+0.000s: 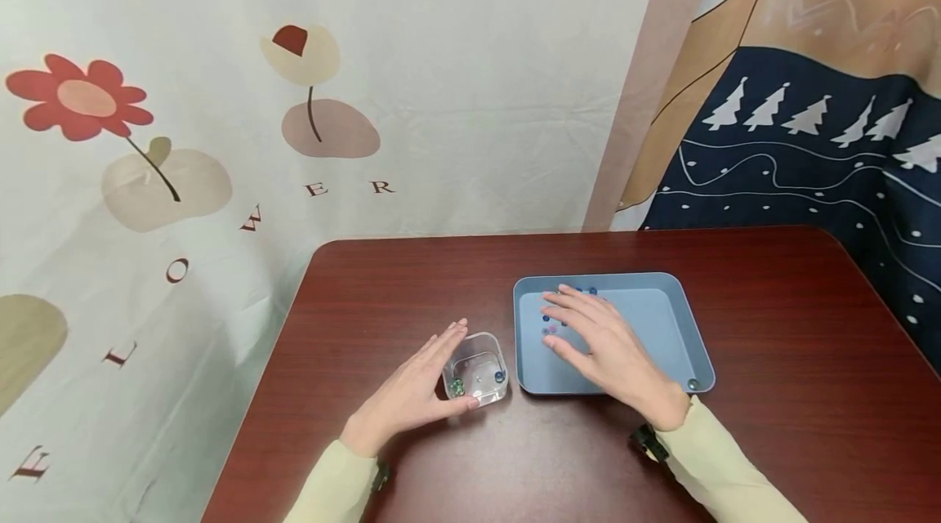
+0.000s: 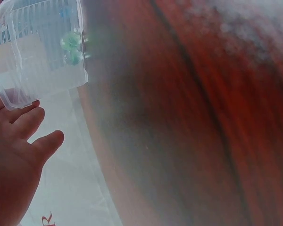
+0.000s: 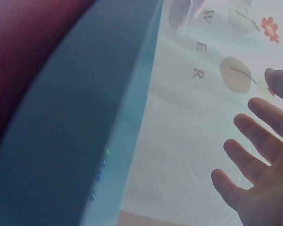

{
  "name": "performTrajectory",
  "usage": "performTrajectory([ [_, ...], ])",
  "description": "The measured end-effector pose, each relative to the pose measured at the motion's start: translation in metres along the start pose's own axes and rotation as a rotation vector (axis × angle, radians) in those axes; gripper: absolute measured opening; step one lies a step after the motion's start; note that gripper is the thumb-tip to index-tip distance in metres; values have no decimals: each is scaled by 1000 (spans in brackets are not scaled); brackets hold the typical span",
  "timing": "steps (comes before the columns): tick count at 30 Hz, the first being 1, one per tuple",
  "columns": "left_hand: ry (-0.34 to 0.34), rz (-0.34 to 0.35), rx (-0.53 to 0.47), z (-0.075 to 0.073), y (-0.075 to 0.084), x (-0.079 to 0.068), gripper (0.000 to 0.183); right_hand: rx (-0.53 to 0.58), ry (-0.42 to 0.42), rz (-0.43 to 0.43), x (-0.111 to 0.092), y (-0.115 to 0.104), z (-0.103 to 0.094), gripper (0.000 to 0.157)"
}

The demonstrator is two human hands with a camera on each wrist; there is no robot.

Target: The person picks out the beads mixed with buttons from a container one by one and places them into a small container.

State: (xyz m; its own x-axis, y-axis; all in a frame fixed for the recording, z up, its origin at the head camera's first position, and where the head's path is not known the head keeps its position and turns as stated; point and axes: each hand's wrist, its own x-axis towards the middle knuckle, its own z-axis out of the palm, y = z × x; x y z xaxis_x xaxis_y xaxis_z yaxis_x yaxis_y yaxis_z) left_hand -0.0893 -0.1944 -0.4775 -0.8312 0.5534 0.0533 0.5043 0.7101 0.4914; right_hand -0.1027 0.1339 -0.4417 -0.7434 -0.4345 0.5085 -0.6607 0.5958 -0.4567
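Observation:
My left hand [image 1: 419, 388] holds a small clear plastic box [image 1: 491, 343], thumb at its near side and fingers along its left side. Green beads [image 1: 457, 386] and a blue bead [image 1: 500, 377] lie inside the box; the left wrist view shows its ribbed wall from the side. Fingers spread and nothing held, my right hand [image 1: 606, 347] hovers over the left half of a blue tray [image 1: 657, 310]. Blue and purple beads [image 1: 553, 328] lie under and around its fingers, partly hidden by them. One dark greenish bead [image 1: 693, 384] sits in the tray's near right corner.
Box and tray stand side by side on a dark red-brown wooden table [image 1: 779, 327] with a narrow gap between them. Behind the table hangs a pale cloth [image 1: 470, 98] printed with flowers, and a navy and tan one [image 1: 779, 131] at the right.

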Motion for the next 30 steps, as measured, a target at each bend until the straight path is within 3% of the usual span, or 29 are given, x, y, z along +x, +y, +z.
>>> performTrajectory([
  [8,-3,-8,5,0,-1,0,104,-57,25,-5,6,16,-25,49],
  [15,-20,-18,-8,0,-2,1,104,-89,-30,31,11,30,-41,51],
  [30,14,3,1,2,0,0,105,-140,-67,42,24,52,-54,52],
])
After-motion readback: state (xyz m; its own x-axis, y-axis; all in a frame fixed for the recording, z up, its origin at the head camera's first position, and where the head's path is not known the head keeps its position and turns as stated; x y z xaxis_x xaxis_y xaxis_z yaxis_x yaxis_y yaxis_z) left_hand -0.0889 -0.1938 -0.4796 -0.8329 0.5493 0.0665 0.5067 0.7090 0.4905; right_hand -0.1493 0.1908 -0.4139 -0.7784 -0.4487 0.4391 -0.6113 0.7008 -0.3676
